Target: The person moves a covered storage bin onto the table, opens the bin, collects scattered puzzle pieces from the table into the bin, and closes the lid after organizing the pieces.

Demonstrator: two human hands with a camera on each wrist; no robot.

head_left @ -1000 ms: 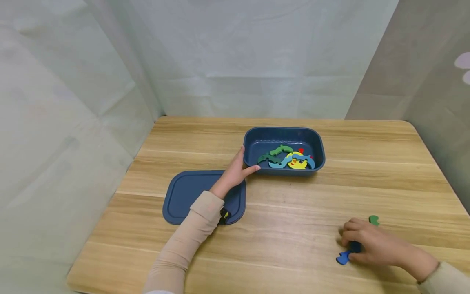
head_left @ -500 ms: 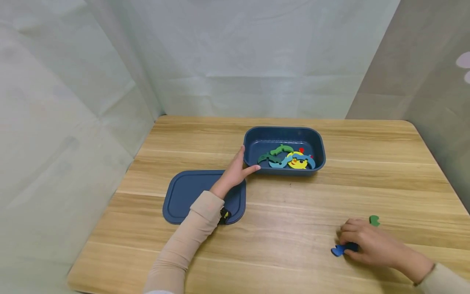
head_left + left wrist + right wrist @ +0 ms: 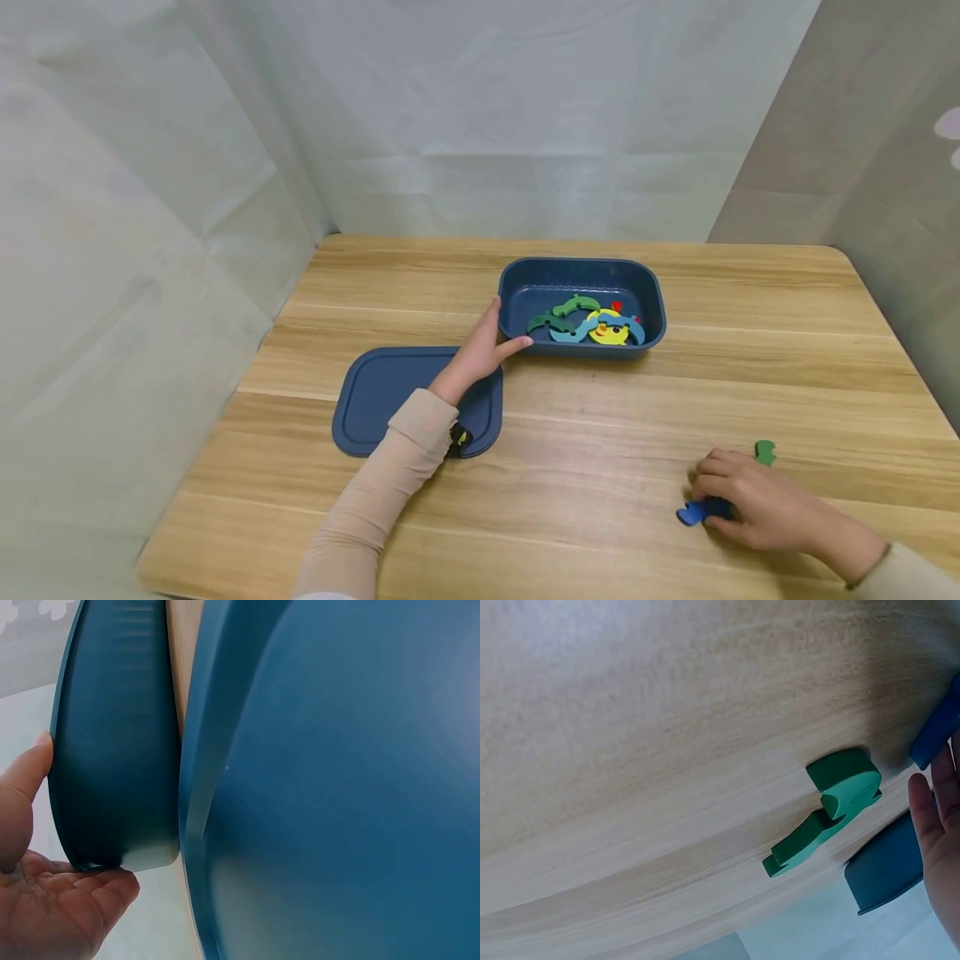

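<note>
Left hand (image 3: 480, 350) grips the blue box (image 3: 581, 271) at centre frame. Right hand (image 3: 750, 500), fingers curled, holds a blue puzzle piece (image 3: 693, 512) at lower right, beside a green piece (image 3: 764, 452). No legible writing.

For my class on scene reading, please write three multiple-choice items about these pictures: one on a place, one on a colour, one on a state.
1. Where does the lid lie?
A. on the box
B. on the table, left of the box
C. inside the box

2. What colour is the piece under the right hand?
A. blue
B. red
C. yellow

3. How is the box?
A. closed
B. overturned
C. open, pieces inside

Answers:
1 B, the lid lies flat on the table.
2 A, a blue piece shows at the fingers.
3 C, coloured pieces lie in it; the left hand holds its corner.
</note>
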